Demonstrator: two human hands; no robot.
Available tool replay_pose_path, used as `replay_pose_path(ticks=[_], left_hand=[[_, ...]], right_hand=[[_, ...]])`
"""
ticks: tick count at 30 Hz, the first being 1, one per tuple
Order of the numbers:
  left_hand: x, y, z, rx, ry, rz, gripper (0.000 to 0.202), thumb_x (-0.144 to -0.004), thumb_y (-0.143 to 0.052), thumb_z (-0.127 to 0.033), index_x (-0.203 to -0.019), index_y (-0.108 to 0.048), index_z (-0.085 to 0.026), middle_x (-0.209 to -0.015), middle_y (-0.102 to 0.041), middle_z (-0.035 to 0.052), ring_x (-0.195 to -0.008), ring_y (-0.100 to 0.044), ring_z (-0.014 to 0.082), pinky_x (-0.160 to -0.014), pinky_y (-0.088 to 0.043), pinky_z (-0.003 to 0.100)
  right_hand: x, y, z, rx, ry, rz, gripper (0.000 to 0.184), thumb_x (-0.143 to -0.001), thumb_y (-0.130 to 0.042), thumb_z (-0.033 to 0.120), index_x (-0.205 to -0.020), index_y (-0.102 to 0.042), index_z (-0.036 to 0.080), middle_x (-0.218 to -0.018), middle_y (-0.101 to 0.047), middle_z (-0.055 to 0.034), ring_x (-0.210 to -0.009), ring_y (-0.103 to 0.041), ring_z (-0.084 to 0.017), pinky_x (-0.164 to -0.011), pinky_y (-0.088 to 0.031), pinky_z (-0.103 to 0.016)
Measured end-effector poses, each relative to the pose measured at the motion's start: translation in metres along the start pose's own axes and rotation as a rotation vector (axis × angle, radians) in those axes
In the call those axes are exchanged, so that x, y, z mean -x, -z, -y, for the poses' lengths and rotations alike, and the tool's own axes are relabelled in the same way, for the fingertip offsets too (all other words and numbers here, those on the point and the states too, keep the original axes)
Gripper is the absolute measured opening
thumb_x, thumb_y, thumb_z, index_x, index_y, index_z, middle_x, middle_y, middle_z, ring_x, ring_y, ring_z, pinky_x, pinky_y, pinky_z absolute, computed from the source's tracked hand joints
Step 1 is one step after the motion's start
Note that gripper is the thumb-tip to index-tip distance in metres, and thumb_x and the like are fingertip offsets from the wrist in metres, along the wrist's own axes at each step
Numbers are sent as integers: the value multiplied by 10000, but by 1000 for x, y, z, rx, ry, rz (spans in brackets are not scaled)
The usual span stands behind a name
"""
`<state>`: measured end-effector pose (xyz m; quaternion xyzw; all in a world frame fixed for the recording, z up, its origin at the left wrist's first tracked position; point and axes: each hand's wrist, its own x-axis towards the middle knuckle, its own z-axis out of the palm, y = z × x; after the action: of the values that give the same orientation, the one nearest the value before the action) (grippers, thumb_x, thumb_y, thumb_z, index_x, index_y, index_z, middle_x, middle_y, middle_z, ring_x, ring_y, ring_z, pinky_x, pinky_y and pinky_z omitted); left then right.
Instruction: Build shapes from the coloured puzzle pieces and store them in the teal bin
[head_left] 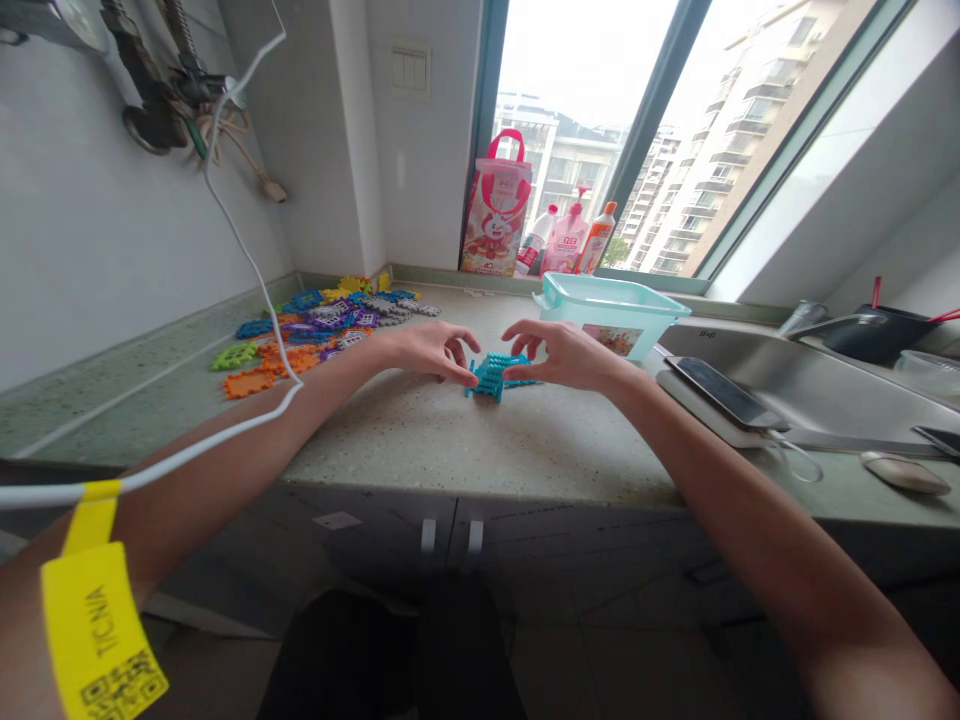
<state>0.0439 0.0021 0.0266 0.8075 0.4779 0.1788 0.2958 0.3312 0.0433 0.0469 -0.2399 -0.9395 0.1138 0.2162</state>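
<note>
A small stack of teal interlocking plastic tiles [491, 375] stands on the countertop between my two hands. My left hand [439, 350] is on its left, fingers curved and apart, the thumb tip at the stack's left edge. From the other side my right hand [559, 352] reaches in with spread, arched fingers, its thumb close to the stack's right edge. Whether either thumb presses on the tiles I cannot tell. Some teal pieces behind the stack are partly hidden by my right hand.
Loose coloured tiles [322, 325] are heaped at the back left. A light teal plastic bin [652, 318] stands behind my right hand. To the right are a phone [726, 392], a sink [847, 375] and a mouse-shaped object [905, 473]. A white cable [251, 262] hangs across the left.
</note>
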Motion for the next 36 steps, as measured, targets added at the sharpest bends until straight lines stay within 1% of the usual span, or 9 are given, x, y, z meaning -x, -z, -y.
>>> replay_pose_path(ticks=[5,8,12,18,25,28,30,33,36], left_hand=[[5,10,5,-98,-8,26,321,-825,-754,-464,-958,-799,-176,-820,-746,35,-694,-647,155,-633,-407,248],[3,1,2,-112,-34,37,316,-830,-734,-486,-902,-806,-187,-758,-718,17,-674,-600,146,-626,-380,247],[0,-6,1,-106,-60,42,334,-835,-722,-516,-846,-803,-193,-732,-692,7,-677,-566,141,-624,-356,244],[0,-1,9,-26,-31,133,379,-838,-745,-576,-830,-815,-203,-760,-719,23,-666,-565,149,-611,-349,262],[-1,-3,6,-150,39,-25,525,-730,-809,-682,-622,-717,-176,-553,-546,-8,-549,-439,123,-555,-256,287],[-1,0,11,-200,18,-123,530,-619,-893,-661,-795,-755,-181,-700,-626,2,-660,-503,150,-597,-316,271],[-3,-1,16,-150,-6,-151,668,-587,-923,-625,-1085,-777,-204,-991,-727,47,-818,-571,185,-674,-393,267],[-8,-7,23,8,-58,-130,892,-625,-920,-552,-1421,-647,-258,-1342,-682,92,-937,-582,193,-788,-448,283],[-11,-13,25,210,-86,-81,1025,-672,-908,-474,-1578,-484,-248,-1301,-688,115,-876,-581,170,-790,-462,302]], right_hand=[[4,9,-4,-87,-76,264,339,-942,-671,464,-767,-755,185,-601,-683,0,-506,-635,-135,-514,-428,-247],[2,-6,-4,-105,-72,356,206,-927,-673,349,-829,-777,201,-653,-724,8,-493,-660,-136,-519,-458,-237],[-2,-23,-2,-117,-66,303,169,-917,-620,228,-789,-728,204,-666,-734,9,-497,-671,-141,-527,-474,-237],[-1,-17,3,-77,-29,318,149,-891,-627,199,-761,-701,199,-594,-688,27,-534,-662,-142,-547,-447,-234],[1,-14,6,-48,6,328,165,-925,-666,295,-956,-789,189,-618,-707,28,-549,-636,-144,-569,-421,-256],[1,-12,5,-66,-35,318,217,-945,-669,357,-1018,-803,202,-674,-733,21,-532,-652,-140,-582,-444,-256],[1,-12,3,-49,-51,301,240,-948,-669,378,-1018,-809,196,-747,-760,-1,-541,-655,-135,-592,-449,-257],[0,-13,3,-24,-40,241,262,-931,-685,354,-1094,-807,189,-915,-800,-40,-659,-683,-151,-643,-459,-261],[-1,-16,4,-68,-46,174,471,-903,-705,290,-1365,-707,202,-1113,-803,-64,-748,-687,-159,-689,-475,-263]])
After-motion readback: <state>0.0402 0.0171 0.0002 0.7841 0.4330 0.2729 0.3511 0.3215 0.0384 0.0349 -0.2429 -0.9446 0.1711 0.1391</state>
